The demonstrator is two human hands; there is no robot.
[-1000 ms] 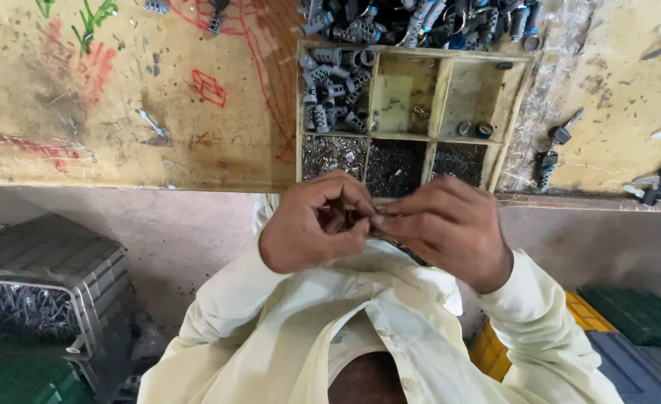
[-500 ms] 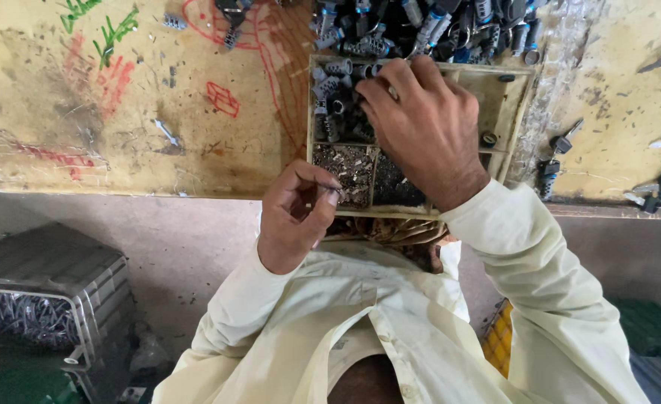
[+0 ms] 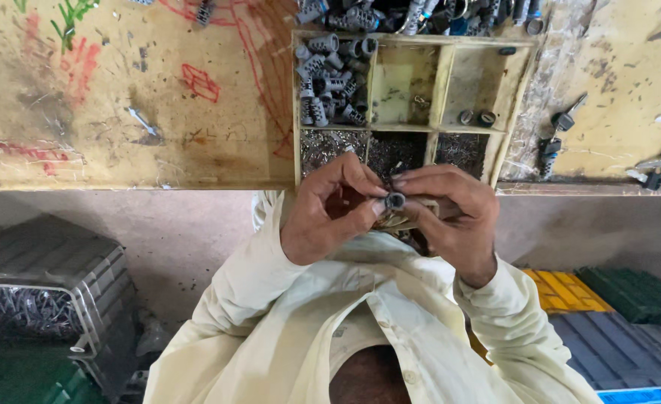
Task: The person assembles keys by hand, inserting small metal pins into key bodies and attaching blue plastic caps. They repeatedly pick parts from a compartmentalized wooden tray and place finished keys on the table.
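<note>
Pinching together at the centre of the frame, the left hand (image 3: 330, 213) and the right hand (image 3: 450, 217) are seen meeting just below the near edge of the desk (image 3: 121, 150). A small grey cylindrical part (image 3: 395, 200) is clamped between the fingertips of both hands, its round open end turned toward the camera; the left fingers are closed on it from the left of the frame and the right fingers from the right. Whether anything else is held inside the curled palms cannot be told.

Directly above the hands, a yellowish divided tray (image 3: 444, 82) is set on the desk. Its upper left compartment is filled with grey ribbed cylindrical parts (image 3: 330, 82), its upper middle compartment is nearly bare, and two small dark round pieces (image 3: 476, 117) are seen in the upper right one. The three lower compartments are filled with fine dark metal bits (image 3: 398, 150). More grey parts (image 3: 390, 13) are heaped at the top centre of the frame, beyond the tray.

The desk surface is worn, yellow and marked with red and green scribbles (image 3: 199, 82) in the upper left of the frame. A grey plastic crate (image 3: 53, 262) is seen at the lower left, and yellow, green and blue crates (image 3: 607, 299) at the lower right. Cream shirt sleeves (image 3: 270, 299) are worn on both arms.
</note>
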